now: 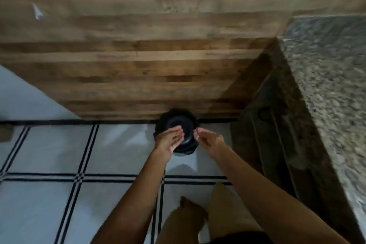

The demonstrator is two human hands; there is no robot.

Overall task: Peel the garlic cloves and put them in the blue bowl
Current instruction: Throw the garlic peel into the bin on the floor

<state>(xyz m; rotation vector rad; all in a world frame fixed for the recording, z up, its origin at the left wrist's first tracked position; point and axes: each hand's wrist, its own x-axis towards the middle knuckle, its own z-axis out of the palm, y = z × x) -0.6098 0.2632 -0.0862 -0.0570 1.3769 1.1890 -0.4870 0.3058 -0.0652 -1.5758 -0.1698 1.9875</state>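
Now, left hand point(170, 140) hangs loose-fingered over the dark round container point(178, 122) beneath the 2 hands; right hand point(210, 140) beside it has fingertips together, on what I cannot tell. No garlic clove shows. Papery skin, likely feather-light and clingy: pinch an edge.

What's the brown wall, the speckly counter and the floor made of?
Wall: looks like wood, matte, with streaky grain in brown planks. Counter: probably granite or a similar stone, with grey speckles, slightly shiny. Floor: likely glazed tiles, white with black lines and soft reflections.
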